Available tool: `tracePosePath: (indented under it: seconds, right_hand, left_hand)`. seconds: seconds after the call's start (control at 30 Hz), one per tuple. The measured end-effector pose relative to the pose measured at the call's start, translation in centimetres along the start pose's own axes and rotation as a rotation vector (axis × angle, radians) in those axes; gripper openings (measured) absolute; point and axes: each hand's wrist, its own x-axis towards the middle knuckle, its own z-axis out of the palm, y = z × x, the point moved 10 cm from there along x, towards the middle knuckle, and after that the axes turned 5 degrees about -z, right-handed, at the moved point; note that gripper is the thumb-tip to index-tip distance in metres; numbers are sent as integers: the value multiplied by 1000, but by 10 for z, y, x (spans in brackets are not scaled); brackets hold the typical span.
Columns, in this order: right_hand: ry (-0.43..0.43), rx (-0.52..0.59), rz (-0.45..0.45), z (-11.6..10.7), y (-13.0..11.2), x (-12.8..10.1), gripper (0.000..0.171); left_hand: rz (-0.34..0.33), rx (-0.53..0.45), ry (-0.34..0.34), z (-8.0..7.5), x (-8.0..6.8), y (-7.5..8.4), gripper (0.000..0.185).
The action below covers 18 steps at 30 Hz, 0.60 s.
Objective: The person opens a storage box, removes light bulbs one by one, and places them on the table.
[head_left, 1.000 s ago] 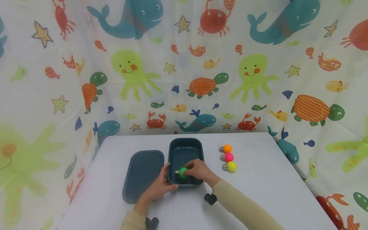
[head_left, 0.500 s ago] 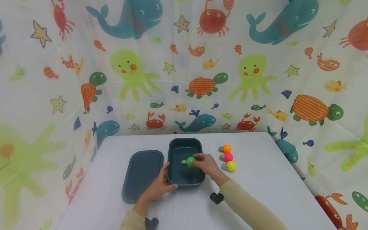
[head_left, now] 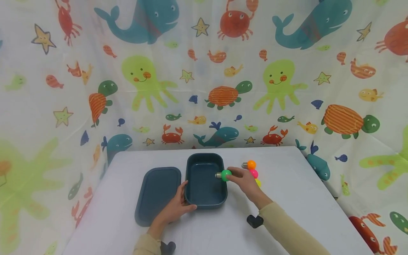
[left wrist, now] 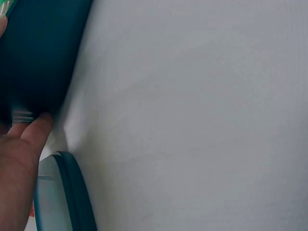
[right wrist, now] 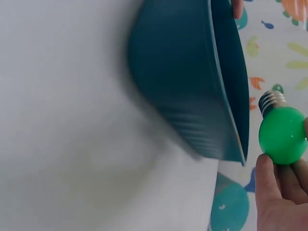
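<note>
My right hand pinches a green light bulb by its round glass, over the right rim of a dark teal plastic box. In the right wrist view the bulb sits between thumb and fingers, its silver screw base pointing away from the palm. My left hand holds the box at its near left corner, thumb along the front rim and fingers up the left side. The left wrist view shows that hand against the box wall. The inside of the box shows bare.
A flat dark teal lid lies left of the box. Right of it are an orange bulb, a pink bulb and a yellow bulb, the last two partly hidden by the right hand. A printed sea-animal curtain surrounds the white table.
My right hand has lifted the green bulb from inside the box and carried it right and away from me, to the right rim. The left hand stays on the box.
</note>
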Motion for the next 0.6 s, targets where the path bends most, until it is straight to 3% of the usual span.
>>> tracePosePath:
  seconds: [0.2, 0.6]
  right_hand:
    - [17, 24, -25, -19, 8, -7, 46]
    - [10, 17, 8, -53, 26, -23, 54]
  left_hand:
    - [-5, -5, 1, 1, -2, 3, 106]
    - [-12, -1, 1, 1, -2, 3, 105]
